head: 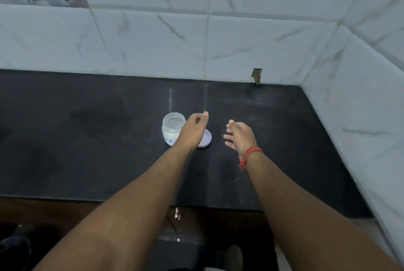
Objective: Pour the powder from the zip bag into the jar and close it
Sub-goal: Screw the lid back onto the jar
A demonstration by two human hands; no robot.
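Clear glass or plastic jar [173, 127]: stands upright and uncapped on the black countertop [87, 139], a shallow layer of white powder in its bottom, a handwritten label on its near side.

White lid [205, 139]: lies flat on the countertop just beside the jar, on the jar's right and slightly nearer the person; partly covered by the left hand.

Left hand [194, 128]: directly over the lid and touching or nearly touching the jar's right side; fingers curled loosely, thumb raised. Whether it already grips the lid cannot be told.

Right hand [239, 136]: right of the lid, apart from it, fingers spread and holding nothing; a red thread band [250, 157] on the wrist.

Zip bag: not in view.

Scattered white grains [237, 180]: on the countertop, right of and nearer than the jar.

Judgement: pouring looks done; capping remains. The lid lies beneath the left hand, the nearer one, and must travel a short way left and up onto the jar's mouth.
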